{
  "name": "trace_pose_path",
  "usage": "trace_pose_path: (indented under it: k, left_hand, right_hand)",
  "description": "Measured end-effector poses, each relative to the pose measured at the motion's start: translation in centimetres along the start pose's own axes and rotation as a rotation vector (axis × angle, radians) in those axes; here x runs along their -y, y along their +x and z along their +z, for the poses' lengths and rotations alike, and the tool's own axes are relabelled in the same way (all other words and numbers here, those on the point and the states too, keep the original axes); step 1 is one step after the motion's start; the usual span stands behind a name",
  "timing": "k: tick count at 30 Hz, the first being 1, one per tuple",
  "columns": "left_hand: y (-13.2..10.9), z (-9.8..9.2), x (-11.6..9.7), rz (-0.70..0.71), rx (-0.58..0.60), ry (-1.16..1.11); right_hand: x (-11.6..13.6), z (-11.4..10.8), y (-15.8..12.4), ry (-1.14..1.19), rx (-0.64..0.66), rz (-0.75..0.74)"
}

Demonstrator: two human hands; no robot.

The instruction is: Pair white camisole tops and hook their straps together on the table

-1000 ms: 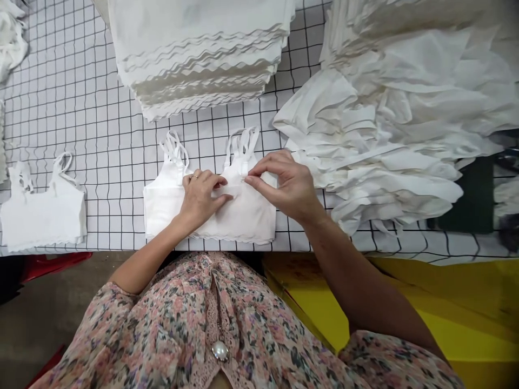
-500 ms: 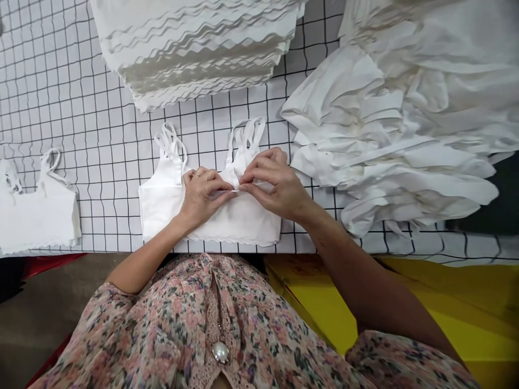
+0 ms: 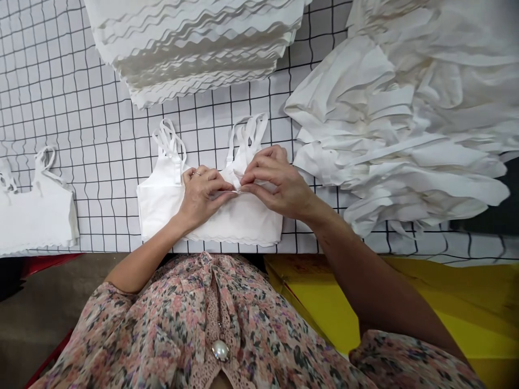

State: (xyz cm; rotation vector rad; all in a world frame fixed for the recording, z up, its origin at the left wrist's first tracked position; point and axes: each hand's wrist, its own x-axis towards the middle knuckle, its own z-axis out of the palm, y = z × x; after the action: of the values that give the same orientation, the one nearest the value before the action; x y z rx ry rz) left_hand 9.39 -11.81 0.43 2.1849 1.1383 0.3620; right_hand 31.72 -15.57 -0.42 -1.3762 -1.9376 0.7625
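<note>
My left hand (image 3: pixel 201 197) and right hand (image 3: pixel 279 181) pinch tight on a small fold (image 3: pixel 237 186) at the middle of the white strappy top (image 3: pixel 243 219) at lower center, and I think that fold needs smoothing flat next.

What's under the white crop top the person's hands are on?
The white crop top lies on a white surface printed with a black grid, visible around its edges. Directly beneath the fabric is covered, so that can't be seen.
</note>
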Motion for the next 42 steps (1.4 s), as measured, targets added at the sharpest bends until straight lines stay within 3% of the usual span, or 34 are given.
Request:
trace_pose_path:
  k: [16,42]
  left_hand:
    - [0.2,-0.2,-0.4,-0.022,0.038,-0.025]
    - [0.1,0.0,-0.4,-0.003,0.043,-0.029]
  right_hand:
    - [1.1,-0.1,0.2,-0.184,-0.001,-0.05]
    - [0.9,-0.6,0.4,-0.129,0.082,-0.017]
